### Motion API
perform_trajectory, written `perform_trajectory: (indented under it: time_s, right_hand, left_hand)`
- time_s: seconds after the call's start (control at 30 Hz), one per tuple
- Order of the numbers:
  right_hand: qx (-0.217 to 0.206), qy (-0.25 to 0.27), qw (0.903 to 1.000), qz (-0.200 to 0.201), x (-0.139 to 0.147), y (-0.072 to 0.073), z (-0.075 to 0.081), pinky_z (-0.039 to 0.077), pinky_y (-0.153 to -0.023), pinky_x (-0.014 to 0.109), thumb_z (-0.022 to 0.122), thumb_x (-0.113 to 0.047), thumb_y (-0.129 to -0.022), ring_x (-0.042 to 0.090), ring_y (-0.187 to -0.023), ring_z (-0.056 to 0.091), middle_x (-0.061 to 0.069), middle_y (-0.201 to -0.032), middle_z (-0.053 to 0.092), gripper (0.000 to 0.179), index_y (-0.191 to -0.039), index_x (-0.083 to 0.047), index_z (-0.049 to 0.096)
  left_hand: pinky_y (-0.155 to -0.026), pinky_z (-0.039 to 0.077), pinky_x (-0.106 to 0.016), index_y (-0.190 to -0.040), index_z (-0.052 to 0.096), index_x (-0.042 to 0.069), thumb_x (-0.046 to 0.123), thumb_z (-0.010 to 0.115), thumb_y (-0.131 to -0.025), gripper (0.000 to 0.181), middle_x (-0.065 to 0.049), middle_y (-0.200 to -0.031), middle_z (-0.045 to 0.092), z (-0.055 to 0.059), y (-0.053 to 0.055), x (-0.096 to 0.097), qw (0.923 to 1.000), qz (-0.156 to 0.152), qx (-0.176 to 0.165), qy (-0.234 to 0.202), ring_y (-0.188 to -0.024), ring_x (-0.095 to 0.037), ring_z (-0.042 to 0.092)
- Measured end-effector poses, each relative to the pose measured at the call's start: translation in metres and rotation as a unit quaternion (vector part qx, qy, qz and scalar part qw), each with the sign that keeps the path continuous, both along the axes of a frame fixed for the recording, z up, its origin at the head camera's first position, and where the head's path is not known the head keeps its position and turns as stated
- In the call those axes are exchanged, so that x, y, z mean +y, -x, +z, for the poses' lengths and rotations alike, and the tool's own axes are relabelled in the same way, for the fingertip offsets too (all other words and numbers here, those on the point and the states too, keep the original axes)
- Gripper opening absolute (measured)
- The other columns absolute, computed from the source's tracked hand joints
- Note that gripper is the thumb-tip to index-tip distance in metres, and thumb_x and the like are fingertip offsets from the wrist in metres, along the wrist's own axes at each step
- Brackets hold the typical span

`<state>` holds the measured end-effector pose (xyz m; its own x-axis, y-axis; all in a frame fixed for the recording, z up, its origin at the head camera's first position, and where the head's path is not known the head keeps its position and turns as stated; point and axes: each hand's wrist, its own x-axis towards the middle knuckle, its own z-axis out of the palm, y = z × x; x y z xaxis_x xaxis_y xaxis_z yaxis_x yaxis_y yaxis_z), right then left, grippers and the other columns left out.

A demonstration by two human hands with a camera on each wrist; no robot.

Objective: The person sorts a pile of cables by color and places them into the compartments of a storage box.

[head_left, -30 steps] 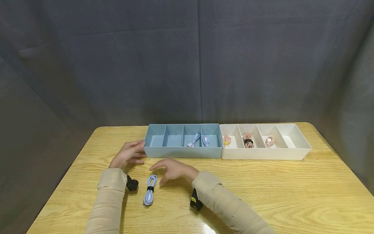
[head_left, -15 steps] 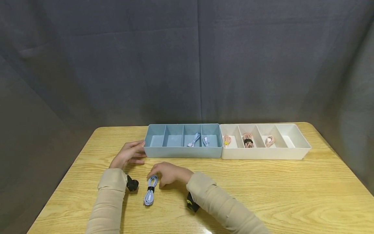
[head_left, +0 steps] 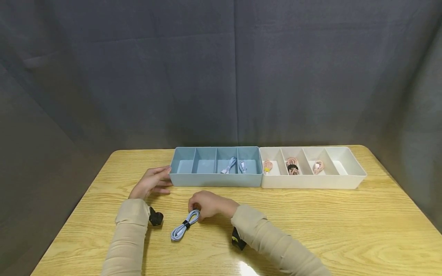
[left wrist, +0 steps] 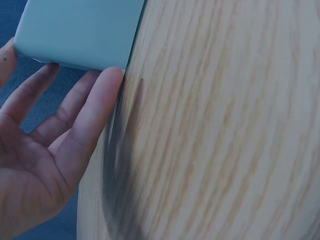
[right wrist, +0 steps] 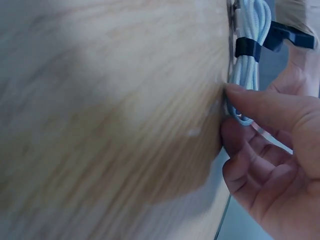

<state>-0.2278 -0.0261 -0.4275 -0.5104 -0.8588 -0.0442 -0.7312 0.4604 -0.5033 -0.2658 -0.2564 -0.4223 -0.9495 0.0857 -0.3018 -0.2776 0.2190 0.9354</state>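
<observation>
A coiled light-blue cable (head_left: 179, 231) with a black strap around its middle lies slantwise near the table's front left. The thumb and fingers of my right hand (head_left: 208, 204) pinch its far loop; the right wrist view shows the thumb (right wrist: 260, 104) over the cable's (right wrist: 255, 22) end and the other fingers curled. My left hand (head_left: 150, 182) touches the left end of a blue divided box (head_left: 215, 179). Seen from the left wrist, the fingers are extended, with fingertips against the box's end wall (left wrist: 80, 35).
Two small blue cables (head_left: 229, 165) lie in the blue box's right compartments. Abutting it on the right is a white divided box (head_left: 312, 182) with pink cables (head_left: 292, 166) in three compartments. A dark curtain (head_left: 221, 76) hangs behind the wooden table (head_left: 310, 222).
My right hand has come down onto the cable's far loop and drawn that end to the right, so the coil now lies more slanted. The left hand has stayed at the blue box.
</observation>
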Motion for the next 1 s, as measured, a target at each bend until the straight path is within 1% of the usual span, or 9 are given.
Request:
perform_trajectory:
  time_s: [0.17, 0.3, 0.4, 0.57, 0.7, 0.77, 0.83, 0.93, 1.0]
  right_hand:
    - [-0.044, 0.01, 0.9986, -0.027, 0.013, 0.001, 0.001, 0.041, -0.06, 0.013, 0.081, -0.002, -0.062, 0.003, -0.065, 0.048, -0.004, -0.071, 0.059, 0.027, -0.078, -0.011, 0.061]
    - [-0.058, 0.017, 0.9978, -0.026, 0.021, 0.002, 0.0, 0.042, -0.057, 0.014, 0.08, -0.003, -0.065, 0.002, -0.062, 0.05, -0.005, -0.069, 0.061, 0.023, -0.081, -0.009, 0.065]
    - [-0.064, 0.02, 0.9974, -0.024, 0.025, 0.001, 0.0, 0.04, -0.053, 0.014, 0.079, -0.003, -0.067, 0.001, -0.057, 0.047, -0.006, -0.065, 0.059, 0.018, -0.081, -0.008, 0.068]
    - [-0.08, 0.023, 0.9961, -0.028, 0.029, -0.001, 0.002, 0.037, -0.049, 0.013, 0.078, -0.003, -0.068, 0.001, -0.053, 0.043, -0.008, -0.06, 0.055, 0.017, -0.079, -0.006, 0.066]
    - [-0.111, 0.025, 0.993, -0.034, 0.033, -0.003, 0.002, 0.038, -0.048, 0.014, 0.078, -0.002, -0.068, 0.001, -0.051, 0.045, -0.007, -0.058, 0.056, 0.016, -0.077, -0.006, 0.066]
    - [-0.135, 0.031, 0.9897, -0.037, 0.035, -0.003, 0.002, 0.039, -0.048, 0.014, 0.078, -0.001, -0.068, 0.001, -0.05, 0.046, -0.005, -0.057, 0.057, 0.015, -0.076, -0.005, 0.066]
    - [-0.173, 0.042, 0.9831, -0.044, 0.037, -0.004, 0.002, 0.043, -0.05, 0.015, 0.077, 0.0, -0.068, 0.003, -0.048, 0.049, -0.003, -0.056, 0.059, 0.014, -0.076, -0.003, 0.066]
    - [-0.229, 0.065, 0.9696, -0.059, 0.04, -0.003, 0.0, 0.047, -0.051, 0.018, 0.075, 0.004, -0.069, 0.007, -0.047, 0.052, -0.001, -0.053, 0.058, 0.013, -0.077, 0.0, 0.066]
    - [-0.259, 0.081, 0.9602, -0.067, 0.041, -0.003, 0.0, 0.049, -0.051, 0.019, 0.073, 0.005, -0.071, 0.009, -0.047, 0.054, 0.0, -0.052, 0.056, 0.012, -0.079, 0.002, 0.066]
  left_hand:
    - [-0.071, 0.055, -0.042, -0.141, 0.031, 0.001, 0.031, 0.051, -0.094, 0.059, -0.025, -0.117, 0.053, 0.0, 0.0, 0.0, 1.0, 0.005, -0.003, -0.005, -0.086, -0.023, 0.063]
    - [-0.071, 0.055, -0.041, -0.141, 0.03, 0.001, 0.03, 0.051, -0.094, 0.059, -0.026, -0.118, 0.052, 0.0, 0.0, -0.001, 1.0, 0.002, -0.003, -0.005, -0.086, -0.022, 0.063]
    - [-0.071, 0.055, -0.041, -0.141, 0.029, 0.001, 0.028, 0.049, -0.095, 0.057, -0.028, -0.121, 0.05, -0.001, 0.0, -0.001, 1.0, -0.001, -0.002, -0.001, -0.086, -0.022, 0.063]
    - [-0.07, 0.056, -0.041, -0.142, 0.028, 0.001, 0.027, 0.048, -0.096, 0.057, -0.029, -0.122, 0.049, 0.0, 0.001, 0.0, 1.0, -0.003, 0.0, 0.0, -0.086, -0.022, 0.063]
    - [-0.07, 0.056, -0.04, -0.142, 0.029, 0.001, 0.028, 0.048, -0.095, 0.057, -0.029, -0.122, 0.049, -0.001, 0.002, 0.0, 1.0, -0.001, -0.004, -0.001, -0.086, -0.022, 0.063]
    - [-0.07, 0.056, -0.04, -0.142, 0.028, 0.001, 0.028, 0.048, -0.096, 0.057, -0.029, -0.123, 0.048, -0.001, 0.002, 0.0, 1.0, -0.003, -0.004, -0.001, -0.086, -0.022, 0.063]
    - [-0.07, 0.056, -0.04, -0.142, 0.029, 0.002, 0.028, 0.048, -0.096, 0.057, -0.029, -0.124, 0.048, -0.001, 0.002, -0.001, 1.0, -0.003, -0.005, -0.001, -0.087, -0.022, 0.063]
    - [-0.069, 0.056, -0.04, -0.142, 0.029, 0.001, 0.027, 0.048, -0.096, 0.056, -0.029, -0.123, 0.049, 0.0, 0.001, -0.001, 1.0, -0.003, -0.003, -0.001, -0.087, -0.022, 0.063]
    - [-0.069, 0.056, -0.04, -0.142, 0.029, 0.001, 0.027, 0.048, -0.096, 0.056, -0.029, -0.122, 0.049, 0.0, 0.001, -0.002, 1.0, -0.004, -0.002, 0.0, -0.087, -0.023, 0.063]
